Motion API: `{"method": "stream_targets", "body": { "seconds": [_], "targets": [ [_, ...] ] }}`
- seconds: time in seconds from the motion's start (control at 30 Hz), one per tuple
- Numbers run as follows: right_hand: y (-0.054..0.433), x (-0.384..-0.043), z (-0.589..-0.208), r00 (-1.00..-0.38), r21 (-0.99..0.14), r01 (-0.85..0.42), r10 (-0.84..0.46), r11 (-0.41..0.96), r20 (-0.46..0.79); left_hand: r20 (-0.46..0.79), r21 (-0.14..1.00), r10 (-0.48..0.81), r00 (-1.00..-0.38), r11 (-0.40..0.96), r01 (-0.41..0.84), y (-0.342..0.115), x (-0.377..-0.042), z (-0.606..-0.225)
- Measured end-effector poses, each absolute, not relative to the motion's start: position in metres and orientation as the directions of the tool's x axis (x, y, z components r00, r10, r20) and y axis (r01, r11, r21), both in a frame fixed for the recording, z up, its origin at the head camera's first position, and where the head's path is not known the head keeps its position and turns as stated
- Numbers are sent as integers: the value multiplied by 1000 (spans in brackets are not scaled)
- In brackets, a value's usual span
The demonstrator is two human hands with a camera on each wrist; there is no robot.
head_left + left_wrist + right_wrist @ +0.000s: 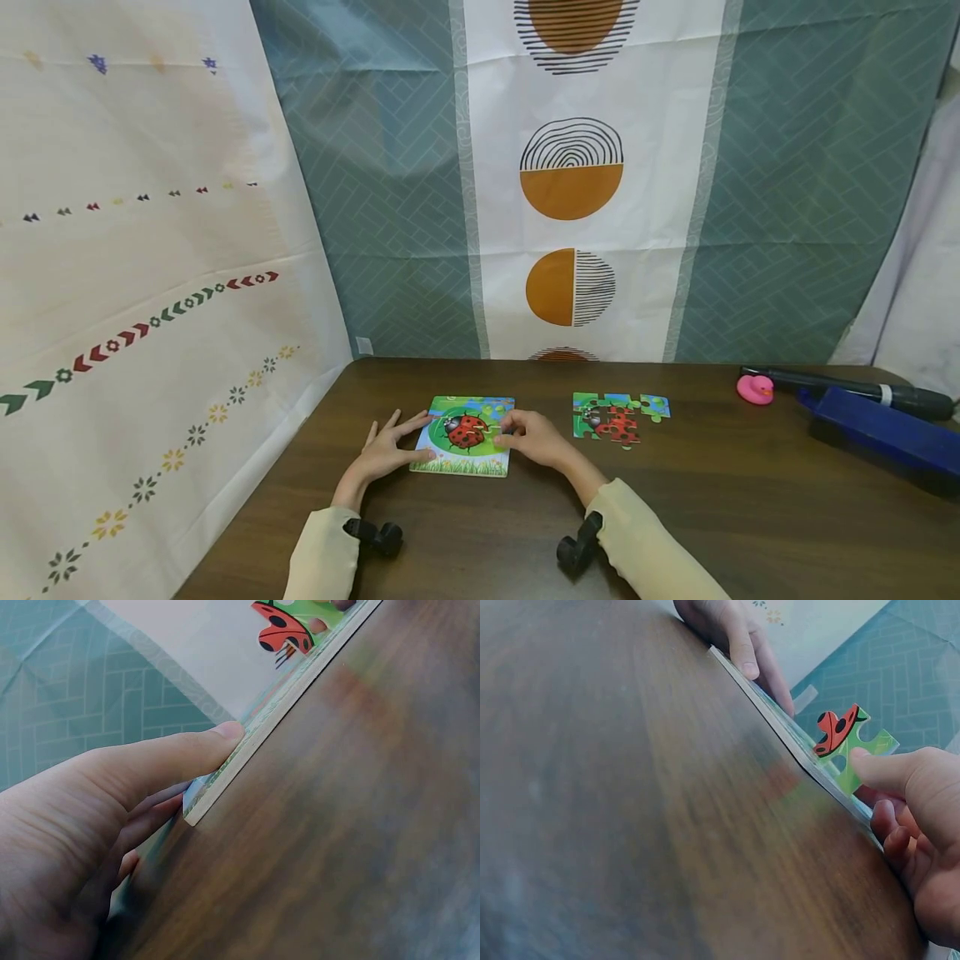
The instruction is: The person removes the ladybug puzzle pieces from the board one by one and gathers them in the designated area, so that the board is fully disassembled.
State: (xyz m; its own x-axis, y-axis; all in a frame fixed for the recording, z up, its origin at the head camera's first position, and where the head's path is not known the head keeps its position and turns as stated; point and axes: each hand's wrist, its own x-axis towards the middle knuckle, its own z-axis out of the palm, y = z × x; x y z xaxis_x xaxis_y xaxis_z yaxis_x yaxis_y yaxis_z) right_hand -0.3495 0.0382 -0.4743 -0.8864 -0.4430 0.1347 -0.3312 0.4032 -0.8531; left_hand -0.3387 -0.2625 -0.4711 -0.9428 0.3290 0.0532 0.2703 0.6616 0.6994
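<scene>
A ladybug jigsaw board (459, 467) lies flat on the table, its picture showing a red ladybug on green. My left hand (384, 454) rests at the board's left side with fingers spread, the thumb (217, 739) lying on the near left corner. Between thumb and fingers, my right hand (536, 439) pinches a green and red puzzle piece (853, 742). That piece is tilted up over the board's right edge in the right wrist view. To the right of this hand, several partly joined puzzle pieces (587, 423) lie on the table.
A pink rubber duck (755, 389) sits toward the back right of the brown table (480, 542). Behind and beside it lie a black rod-like object (832, 383) and a long blue object (892, 429). Patterned curtains (405, 208) hang along the table's back and left sides.
</scene>
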Motion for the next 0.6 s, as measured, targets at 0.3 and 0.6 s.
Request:
{"method": "stream_targets", "body": {
  "seconds": [0.3,0.6],
  "targets": [
    [39,-350,-475,-891,-848,-325,-436,420,126,56,694,331,-942,665,275,-262,-339,-472],
    [38,-350,-473,-880,-856,-351,-448,381,161,50,690,331,-942,671,272,-263,-339,-471]
  ]
}}
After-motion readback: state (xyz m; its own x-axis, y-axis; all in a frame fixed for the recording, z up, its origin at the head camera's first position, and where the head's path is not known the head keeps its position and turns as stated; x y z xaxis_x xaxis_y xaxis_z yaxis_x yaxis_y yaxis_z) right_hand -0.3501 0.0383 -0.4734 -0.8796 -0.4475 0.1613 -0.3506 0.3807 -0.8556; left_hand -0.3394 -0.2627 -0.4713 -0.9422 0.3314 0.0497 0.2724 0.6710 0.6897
